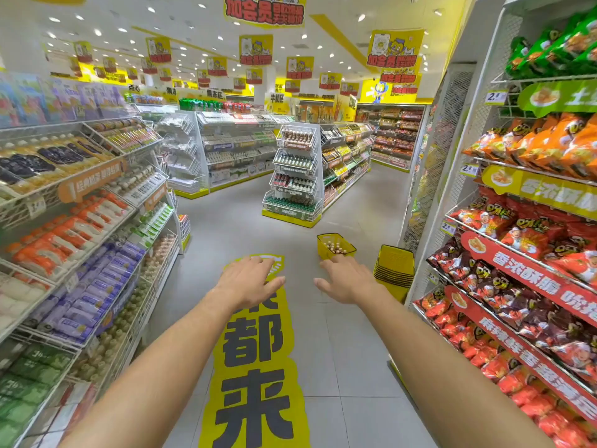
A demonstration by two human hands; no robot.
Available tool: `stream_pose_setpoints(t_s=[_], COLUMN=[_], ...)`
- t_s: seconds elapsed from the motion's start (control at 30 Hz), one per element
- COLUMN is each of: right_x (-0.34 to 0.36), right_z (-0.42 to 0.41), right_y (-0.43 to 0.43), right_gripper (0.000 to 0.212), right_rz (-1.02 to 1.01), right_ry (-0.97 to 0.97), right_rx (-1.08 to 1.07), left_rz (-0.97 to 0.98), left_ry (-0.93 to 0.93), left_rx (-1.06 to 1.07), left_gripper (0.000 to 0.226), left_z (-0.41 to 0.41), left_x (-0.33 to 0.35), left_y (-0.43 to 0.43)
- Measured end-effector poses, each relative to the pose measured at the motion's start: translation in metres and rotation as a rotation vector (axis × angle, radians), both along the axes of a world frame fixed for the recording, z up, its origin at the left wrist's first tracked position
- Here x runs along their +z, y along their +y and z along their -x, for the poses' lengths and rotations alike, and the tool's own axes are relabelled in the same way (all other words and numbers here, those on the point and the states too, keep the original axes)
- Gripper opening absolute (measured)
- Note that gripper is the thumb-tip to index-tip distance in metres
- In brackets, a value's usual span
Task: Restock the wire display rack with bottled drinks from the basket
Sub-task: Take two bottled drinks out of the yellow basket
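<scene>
A yellow basket point(324, 250) stands on the grey floor ahead, with several small bottled drinks point(336, 248) upright inside it. Beyond it, at the end of a shelf row, stands the white wire display rack point(292, 174), its tilted tiers filled with rows of bottles. Both my arms stretch forward, palms down. My left hand point(250, 279) hovers over the yellow floor sticker with fingers apart, holding nothing. My right hand point(345, 279) is spread too, empty, just short of the basket.
A stack of empty yellow baskets point(394, 270) sits by the right shelf. Snack bags fill the right shelving point(523, 263); drinks and packets line the left shelving point(80, 240). A yellow floor sticker point(258, 367) runs down the aisle between them.
</scene>
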State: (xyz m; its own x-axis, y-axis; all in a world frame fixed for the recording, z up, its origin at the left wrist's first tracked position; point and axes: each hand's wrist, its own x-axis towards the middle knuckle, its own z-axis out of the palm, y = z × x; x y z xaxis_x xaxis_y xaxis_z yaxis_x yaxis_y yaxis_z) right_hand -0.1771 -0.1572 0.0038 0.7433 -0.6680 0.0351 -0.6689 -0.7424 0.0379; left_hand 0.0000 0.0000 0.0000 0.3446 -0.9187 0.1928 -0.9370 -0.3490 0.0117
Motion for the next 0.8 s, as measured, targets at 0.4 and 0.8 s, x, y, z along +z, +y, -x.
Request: stream_pose_setpoints(t_s=[0.4, 0.8], right_x=[0.012, -0.012], right_z=[-0.056, -0.142], right_y=[-0.139, -0.27], right_gripper=[0.061, 0.066], right_rz=[-0.036, -0.062], right_ry=[-0.016, 0.03], right_rx=[0.03, 0.065], left_rz=[-0.049, -0.07], left_ry=[-0.04, 0.0], left_rx=[0.03, 0.051], left_gripper=[0.066, 0.062], left_z=[-0.058, -0.132], left_x=[0.018, -0.006], left_y=[-0.139, -0.27])
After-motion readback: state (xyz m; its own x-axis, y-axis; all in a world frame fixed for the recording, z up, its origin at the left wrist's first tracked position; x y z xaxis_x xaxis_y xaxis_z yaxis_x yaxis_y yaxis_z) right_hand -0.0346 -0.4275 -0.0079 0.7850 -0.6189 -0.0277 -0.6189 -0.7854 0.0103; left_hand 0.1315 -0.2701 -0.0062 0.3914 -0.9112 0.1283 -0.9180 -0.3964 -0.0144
